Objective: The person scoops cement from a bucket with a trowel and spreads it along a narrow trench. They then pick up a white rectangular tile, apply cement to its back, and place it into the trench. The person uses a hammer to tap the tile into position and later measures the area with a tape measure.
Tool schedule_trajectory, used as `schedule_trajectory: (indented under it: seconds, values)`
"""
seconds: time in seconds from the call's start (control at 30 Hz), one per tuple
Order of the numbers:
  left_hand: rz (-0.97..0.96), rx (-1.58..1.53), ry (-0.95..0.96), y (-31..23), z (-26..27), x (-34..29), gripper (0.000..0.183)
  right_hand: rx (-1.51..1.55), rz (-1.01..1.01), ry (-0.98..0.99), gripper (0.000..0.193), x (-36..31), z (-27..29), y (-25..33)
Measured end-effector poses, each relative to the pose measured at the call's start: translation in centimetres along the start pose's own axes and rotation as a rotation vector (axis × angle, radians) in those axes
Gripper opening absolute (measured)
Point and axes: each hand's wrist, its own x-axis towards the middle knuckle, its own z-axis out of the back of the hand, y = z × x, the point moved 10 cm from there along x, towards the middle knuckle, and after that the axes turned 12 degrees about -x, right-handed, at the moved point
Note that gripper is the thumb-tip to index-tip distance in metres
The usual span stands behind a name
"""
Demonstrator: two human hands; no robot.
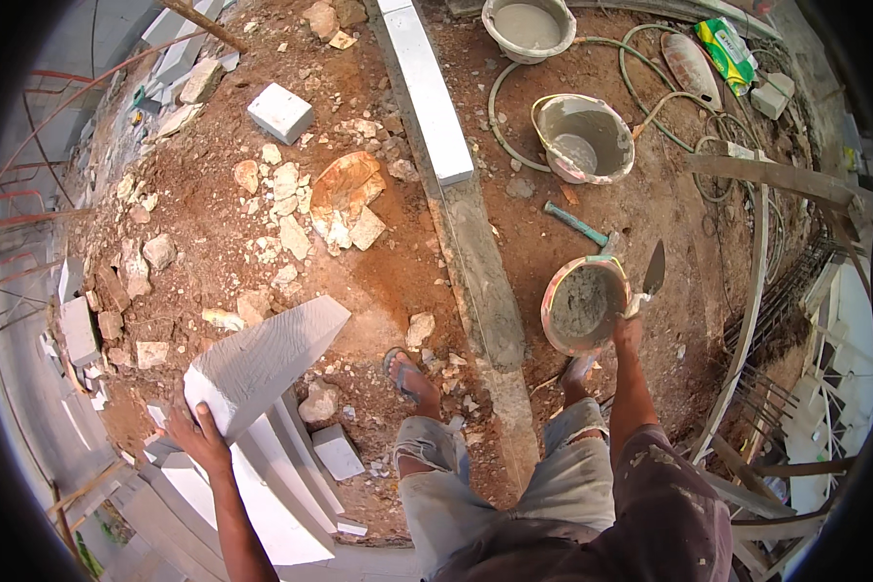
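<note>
A long, narrow grey concrete strip (490,310) running across reddish-brown, rubble-strewn soil serves as the landmark here. Well to its left, the person's left hand (199,441) lies with fingers spread against the near end of a long, pale grey-white rectangular block (267,364), which slants over a pile of similar white blocks (267,475); whether that hand bears the block's weight I cannot tell. To the right of the strip, the right hand (630,328) is closed on the whitish handle of a pointed, dark metal trowel (654,270), at the right rim of a round, pinkish-yellow bucket (550,310) containing grey mortar (587,301). The two hands are well apart, one on each side of the strip. Also right of it, just beyond that bucket, lies a teal-handled hammer (574,223), and farther along stand a mortar-smeared bucket (603,177) and a pale round tub (495,37) with grey contents, a thin green hose (498,116) curving near both. On the strip's far stretch rests a bright white oblong block (435,107) (its long sides run roughly with the strip). Left of the strip are a small white cuboid block (279,113) and broken orange-and-cream stones (344,189).
</note>
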Motion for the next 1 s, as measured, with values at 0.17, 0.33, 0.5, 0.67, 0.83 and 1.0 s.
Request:
schedule_trajectory:
  seconds: [0.17, 0.33, 0.5, 0.67, 0.83, 1.0]
  values:
    - [0.256, 0.14, 0.087, 2.5, 1.7, 1.1, 0.073, -0.003, 0.103, -0.24, 0.047, -11.9, 15.7, 4.4]
    - [0.318, 0.131, 0.145, 4.0, 1.8, 1.3, 0.08, 0.528, 0.007, -0.018, 0.026, -21.6, 20.7, 7.6]
    - [0.361, -0.379, -0.409, 4.9, 5.9, 2.3, 0.073, 0.65, 0.256, -0.129, 0.022, -22.0, 25.3, 17.9]
    - [0.573, -0.076, -0.655, 8.6, 5.5, 0.9, 0.061, 0.368, 0.356, -0.022, 0.039, -7.7, 25.6, 28.4]
    - [0.817, -0.048, -0.714, 10.4, 4.9, 0.1, 0.055, 0.256, 0.597, -0.198, 0.049, 11.5, 26.4, 48.9]
    - [1.057, 0.187, -0.499, 16.8, 7.0, -2.5, 0.07, -0.18, 0.468, -0.024, 0.056, 25.4, 19.0, 62.6]
